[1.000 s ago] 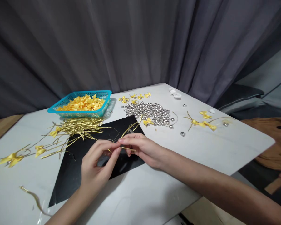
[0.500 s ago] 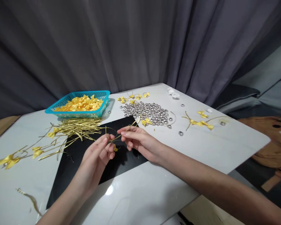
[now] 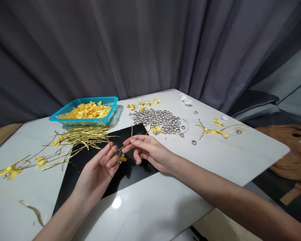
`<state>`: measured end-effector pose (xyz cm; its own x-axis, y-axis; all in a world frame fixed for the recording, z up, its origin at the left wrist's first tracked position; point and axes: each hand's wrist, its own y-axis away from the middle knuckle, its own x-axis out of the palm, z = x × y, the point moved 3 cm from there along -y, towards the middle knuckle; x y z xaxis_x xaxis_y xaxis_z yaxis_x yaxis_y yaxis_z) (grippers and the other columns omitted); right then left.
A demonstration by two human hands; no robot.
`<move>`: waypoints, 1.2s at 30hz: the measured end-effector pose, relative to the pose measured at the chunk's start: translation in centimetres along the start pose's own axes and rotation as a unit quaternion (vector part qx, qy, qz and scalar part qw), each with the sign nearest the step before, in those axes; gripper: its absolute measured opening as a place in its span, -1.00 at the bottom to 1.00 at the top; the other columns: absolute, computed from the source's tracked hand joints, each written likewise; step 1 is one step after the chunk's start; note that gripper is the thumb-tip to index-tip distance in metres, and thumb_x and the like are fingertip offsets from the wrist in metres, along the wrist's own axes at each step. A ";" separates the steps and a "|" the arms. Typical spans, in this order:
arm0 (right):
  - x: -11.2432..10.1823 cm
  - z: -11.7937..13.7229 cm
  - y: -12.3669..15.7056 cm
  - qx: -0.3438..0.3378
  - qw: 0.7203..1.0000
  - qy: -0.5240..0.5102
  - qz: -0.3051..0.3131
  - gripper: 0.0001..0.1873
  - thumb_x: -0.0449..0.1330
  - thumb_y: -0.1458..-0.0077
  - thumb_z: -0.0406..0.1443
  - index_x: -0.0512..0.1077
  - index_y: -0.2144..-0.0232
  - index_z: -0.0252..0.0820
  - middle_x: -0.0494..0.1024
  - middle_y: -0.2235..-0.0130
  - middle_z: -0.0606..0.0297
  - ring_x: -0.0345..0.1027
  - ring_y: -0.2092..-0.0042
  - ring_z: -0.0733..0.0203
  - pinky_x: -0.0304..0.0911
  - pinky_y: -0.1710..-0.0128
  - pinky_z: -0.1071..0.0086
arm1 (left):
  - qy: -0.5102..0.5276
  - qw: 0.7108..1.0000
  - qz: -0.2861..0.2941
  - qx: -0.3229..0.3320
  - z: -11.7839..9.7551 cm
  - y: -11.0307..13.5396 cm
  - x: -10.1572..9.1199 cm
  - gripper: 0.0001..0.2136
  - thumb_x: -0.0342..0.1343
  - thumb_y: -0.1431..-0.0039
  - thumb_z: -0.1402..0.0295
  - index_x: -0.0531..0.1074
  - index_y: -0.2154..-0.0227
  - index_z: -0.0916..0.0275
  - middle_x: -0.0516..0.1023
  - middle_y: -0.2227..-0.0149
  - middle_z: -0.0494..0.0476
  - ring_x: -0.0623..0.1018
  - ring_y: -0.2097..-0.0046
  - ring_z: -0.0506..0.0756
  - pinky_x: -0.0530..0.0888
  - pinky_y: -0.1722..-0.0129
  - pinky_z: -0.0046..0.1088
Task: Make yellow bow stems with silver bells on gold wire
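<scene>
Above a black mat (image 3: pixel 130 180), my left hand (image 3: pixel 100 164) and my right hand (image 3: pixel 150 150) face each other, fingertips a little apart. A thin gold twist tie (image 3: pixel 121 148) runs between them, pinched by both hands. Just below it, beside my left fingertips, hangs a yellow ribbon bow (image 3: pixel 123 158) with something shiny at its side. Whether the bow is fixed to the tie cannot be made out. Close behind my right hand lie another yellow bow (image 3: pixel 157 130) and a pile of silver heart-shaped beads (image 3: pixel 163 120).
A blue basket (image 3: pixel 112 108) of yellow bows stands at the back left, with a heap of gold twist ties (image 3: pixel 86 135) before it. Bows on wires lie left and right on the white table (image 3: pixel 230 157). White pieces (image 3: pixel 185 99) rest near the far edge. Grey curtains hang behind.
My left hand has shifted slightly left and my right fingertips have come lower along the tie. The small bow below shows more fully, and the tie's end now points upward.
</scene>
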<state>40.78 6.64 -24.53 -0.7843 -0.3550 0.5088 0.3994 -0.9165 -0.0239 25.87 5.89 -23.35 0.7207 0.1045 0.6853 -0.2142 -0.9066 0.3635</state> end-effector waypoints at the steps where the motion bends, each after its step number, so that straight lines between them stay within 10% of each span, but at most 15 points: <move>1: 0.0 0.0 0.0 0.000 1.000 0.005 0.001 -0.81 0.20 -0.08 -0.22 0.55 0.34 -0.21 0.58 0.38 0.33 0.21 0.61 0.51 0.14 0.58 0.57 | -0.002 1.000 0.001 -0.003 0.1 0.0 -0.1 -0.94 0.10 -0.05 0.55 0.47 0.45 0.37 0.40 0.53 0.02 0.27 0.64 -0.15 0.35 0.69 -0.68; 16: -0.6 -0.3 -0.1 0.000 0.999 -0.030 -0.023 -0.81 0.28 -0.03 -0.19 0.59 0.28 -0.08 0.54 0.20 0.33 0.07 0.58 0.52 0.13 0.55 0.52 | -0.062 0.997 0.038 -0.035 0.6 -0.4 -0.4 -0.78 0.37 0.23 0.50 0.52 0.43 0.40 0.34 0.58 -0.04 0.29 0.60 -0.15 0.37 0.65 -0.69; 36: 0.6 -0.1 0.4 0.077 0.992 -0.104 -0.004 -0.76 0.21 -0.02 -0.24 0.45 0.58 -0.29 0.10 0.61 0.50 -0.26 0.63 0.49 -0.20 0.66 0.52 | -0.063 0.992 0.084 -0.064 1.0 0.3 0.3 -0.73 0.23 0.06 0.46 0.19 0.62 0.28 0.08 0.62 -0.13 0.07 0.61 -0.12 0.29 0.66 -0.61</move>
<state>40.43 6.05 -24.31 -0.6796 -0.2871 0.6751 0.4731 -0.8748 0.1042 26.64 5.26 -23.67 0.7421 -0.1032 0.6623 -0.4145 -0.8471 0.3324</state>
